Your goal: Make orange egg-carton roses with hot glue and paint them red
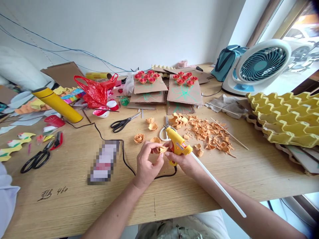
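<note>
Between the thumb and fingers of my left hand [149, 162] is a small orange paper flower piece [162, 150], curled like a bud. My right hand [181, 160] grips a yellow hot glue gun [178, 142], its nozzle pointing away from me. A long white glue stick [219, 186] sticks out of the gun's back. The right thumb is close to the flower piece; I cannot tell if it touches. Just beyond the hands lie an orange rolled rose [139, 138], petal cups [153, 126] and white-handled scissors [163, 134], partly hidden by the gun.
Orange scraps [209, 132] spread at the right, near yellow egg trays [286, 119] and a fan [264, 66]. Red flowers [147, 77] stand on cardboard at the back. Black scissors [124, 122], a pixelated rectangle [104, 162] and the black cord [126, 159] lie to the left.
</note>
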A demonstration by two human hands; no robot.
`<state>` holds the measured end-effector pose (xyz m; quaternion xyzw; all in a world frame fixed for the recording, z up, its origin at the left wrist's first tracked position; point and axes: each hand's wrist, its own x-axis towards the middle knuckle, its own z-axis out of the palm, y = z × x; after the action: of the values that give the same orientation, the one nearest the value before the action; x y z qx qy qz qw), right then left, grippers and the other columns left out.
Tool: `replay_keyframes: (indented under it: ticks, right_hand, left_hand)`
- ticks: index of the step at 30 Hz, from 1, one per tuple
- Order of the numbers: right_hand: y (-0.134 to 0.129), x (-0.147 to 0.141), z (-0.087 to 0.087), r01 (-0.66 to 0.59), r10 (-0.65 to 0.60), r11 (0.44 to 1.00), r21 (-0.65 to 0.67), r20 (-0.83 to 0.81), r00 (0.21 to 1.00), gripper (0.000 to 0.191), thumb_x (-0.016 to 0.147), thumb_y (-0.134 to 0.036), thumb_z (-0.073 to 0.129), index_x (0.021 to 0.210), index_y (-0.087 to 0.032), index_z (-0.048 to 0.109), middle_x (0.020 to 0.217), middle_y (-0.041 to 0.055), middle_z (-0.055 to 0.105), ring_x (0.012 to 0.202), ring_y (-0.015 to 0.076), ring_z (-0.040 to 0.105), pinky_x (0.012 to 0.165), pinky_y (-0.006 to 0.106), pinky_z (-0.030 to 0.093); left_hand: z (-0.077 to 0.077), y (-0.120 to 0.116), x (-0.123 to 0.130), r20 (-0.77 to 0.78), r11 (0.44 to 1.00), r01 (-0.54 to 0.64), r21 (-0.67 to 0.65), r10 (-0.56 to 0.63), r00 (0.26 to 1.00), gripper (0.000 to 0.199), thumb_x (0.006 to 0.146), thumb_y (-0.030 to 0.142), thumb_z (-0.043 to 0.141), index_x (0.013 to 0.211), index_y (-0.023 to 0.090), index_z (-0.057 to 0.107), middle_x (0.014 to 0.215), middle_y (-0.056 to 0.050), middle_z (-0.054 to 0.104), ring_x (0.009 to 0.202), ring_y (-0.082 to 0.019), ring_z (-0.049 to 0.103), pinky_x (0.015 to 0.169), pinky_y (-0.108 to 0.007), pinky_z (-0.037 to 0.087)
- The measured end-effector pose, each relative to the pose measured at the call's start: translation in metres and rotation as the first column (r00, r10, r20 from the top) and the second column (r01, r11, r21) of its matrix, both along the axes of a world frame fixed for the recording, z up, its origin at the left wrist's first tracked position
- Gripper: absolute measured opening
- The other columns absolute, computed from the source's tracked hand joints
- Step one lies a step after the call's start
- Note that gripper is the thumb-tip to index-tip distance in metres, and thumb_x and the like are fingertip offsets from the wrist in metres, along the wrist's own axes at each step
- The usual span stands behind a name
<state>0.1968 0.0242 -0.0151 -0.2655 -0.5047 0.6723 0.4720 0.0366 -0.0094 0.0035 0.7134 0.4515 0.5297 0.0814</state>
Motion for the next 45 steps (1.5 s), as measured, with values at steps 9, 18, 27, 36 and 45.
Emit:
replay_keyframes:
  ticks: [9, 18, 27, 36, 45]
  right_hand:
    - [0.0, -0.001, -0.004, 0.009, -0.011, 0.997, 0.082, 0.024, 1.0, 0.034, 0.082, -0.039, 0.081, 0.087, -0.026, 0.05, 0.099, 0.002, 0.058, 0.072, 0.0141, 0.046, 0.059, 0.028, 0.04]
    - [-0.001, 0.001, 0.004, -0.014, 0.01, 0.991, 0.131, 0.032, 0.999, 0.032, 0.084, -0.034, 0.074, 0.082, -0.026, 0.043, 0.101, 0.0018, 0.058, 0.072, 0.0145, 0.042, 0.059, 0.029, 0.038]
    - [-0.003, 0.002, 0.009, 0.001, -0.009, 0.991, 0.136, 0.057, 0.998, 0.029, 0.085, -0.03, 0.073, 0.083, -0.026, 0.045, 0.099, 0.0017, 0.056, 0.072, 0.015, 0.042, 0.062, 0.031, 0.039]
    - [-0.004, 0.004, 0.013, -0.008, 0.001, 0.99, 0.138, 0.048, 0.999, 0.027, 0.085, -0.029, 0.072, 0.081, -0.025, 0.045, 0.102, 0.001, 0.06, 0.074, 0.0138, 0.044, 0.067, 0.031, 0.042]
    - [-0.005, 0.003, 0.013, 0.009, -0.018, 0.991, 0.134, 0.07, 0.997, 0.029, 0.085, -0.034, 0.073, 0.082, -0.025, 0.046, 0.103, 0.0022, 0.06, 0.076, 0.0156, 0.046, 0.065, 0.033, 0.041]
  left_hand:
    - [-0.001, -0.001, 0.0, -0.076, 0.997, 0.019, 0.079, -0.013, 0.997, 0.03, 0.087, 0.003, 0.061, 0.111, 0.019, 0.062, 0.096, -0.003, 0.063, 0.085, -0.014, 0.059, 0.078, -0.027, 0.054]
    - [0.002, -0.002, -0.004, -0.227, 0.978, 0.052, 0.203, -0.005, 0.974, 0.037, 0.087, 0.001, 0.062, 0.12, 0.018, 0.062, 0.106, -0.007, 0.067, 0.1, -0.018, 0.066, 0.09, -0.032, 0.058]
    - [0.006, -0.003, -0.003, -0.221, 0.976, 0.043, 0.215, 0.005, 0.975, 0.033, 0.088, 0.003, 0.062, 0.117, 0.019, 0.063, 0.102, -0.006, 0.068, 0.095, -0.018, 0.067, 0.087, -0.031, 0.059]
    - [0.005, -0.003, -0.003, -0.213, 0.976, 0.071, 0.206, -0.026, 0.977, 0.034, 0.09, 0.004, 0.062, 0.12, 0.02, 0.062, 0.109, -0.007, 0.067, 0.103, -0.02, 0.068, 0.092, -0.034, 0.06]
    - [0.006, -0.003, -0.004, -0.23, 0.978, 0.066, 0.199, -0.019, 0.973, 0.036, 0.091, 0.005, 0.061, 0.123, 0.021, 0.061, 0.109, -0.008, 0.067, 0.104, -0.02, 0.068, 0.092, -0.036, 0.061]
